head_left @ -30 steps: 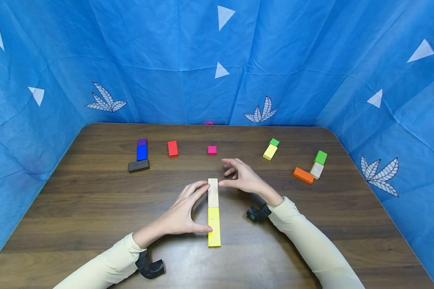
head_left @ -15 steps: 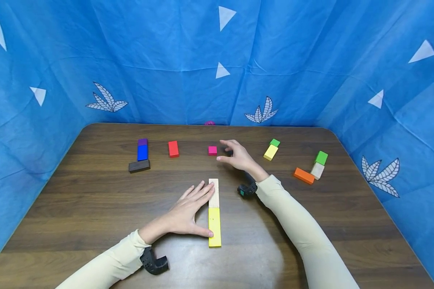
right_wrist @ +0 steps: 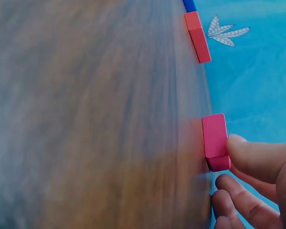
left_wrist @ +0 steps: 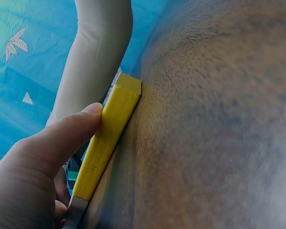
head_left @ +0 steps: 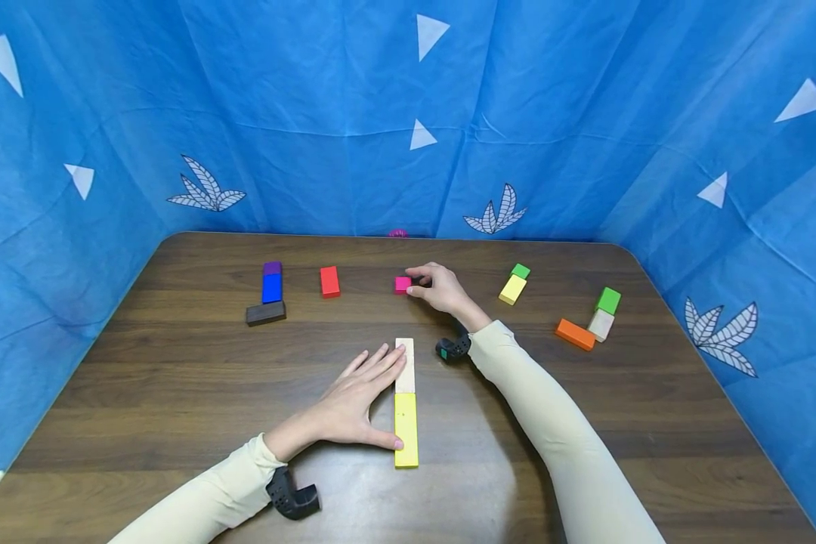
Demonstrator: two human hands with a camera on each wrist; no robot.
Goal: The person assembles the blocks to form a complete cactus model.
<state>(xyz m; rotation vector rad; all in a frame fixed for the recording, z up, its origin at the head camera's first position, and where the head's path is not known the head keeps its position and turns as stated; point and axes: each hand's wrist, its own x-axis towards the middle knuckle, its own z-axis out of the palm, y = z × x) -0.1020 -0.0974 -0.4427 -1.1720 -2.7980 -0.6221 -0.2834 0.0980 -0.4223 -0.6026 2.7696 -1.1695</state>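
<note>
Head view: the left hand, spread out, touches the pale block and yellow block; the right hand is at the pink block on the surface. Left wrist view: a bump might split the row. Right wrist view: a weak pinch (gripping? I can't tell) might drop pink.

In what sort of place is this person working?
Probably a staged filming corner: a patterned blue cloth hangs behind and beside the wood-grain table, coloured blocks lie across it, and black wrist-worn devices show too.
</note>
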